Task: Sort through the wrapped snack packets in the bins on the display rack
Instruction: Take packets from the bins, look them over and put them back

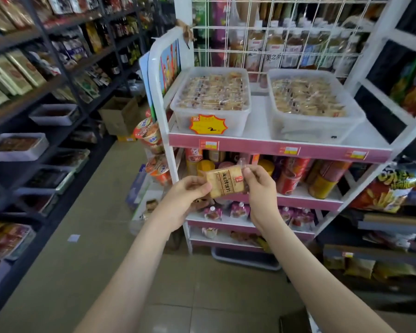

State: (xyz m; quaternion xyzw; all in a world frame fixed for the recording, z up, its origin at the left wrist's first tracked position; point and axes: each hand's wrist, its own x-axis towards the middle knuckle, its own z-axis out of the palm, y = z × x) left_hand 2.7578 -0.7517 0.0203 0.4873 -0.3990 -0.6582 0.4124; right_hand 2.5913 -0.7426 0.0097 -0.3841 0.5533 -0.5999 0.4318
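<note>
Below the "2" tag (208, 124), left hand (187, 195) and right hand (259, 186) pinch one packet (225, 182).

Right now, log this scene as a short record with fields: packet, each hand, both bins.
packet: one wrapped snack packet, held in front of the rack
left hand: pinches its left edge
right hand: pinches its top right corner
left bin: full of packets, orange tag on front
right bin: full of packets
</note>
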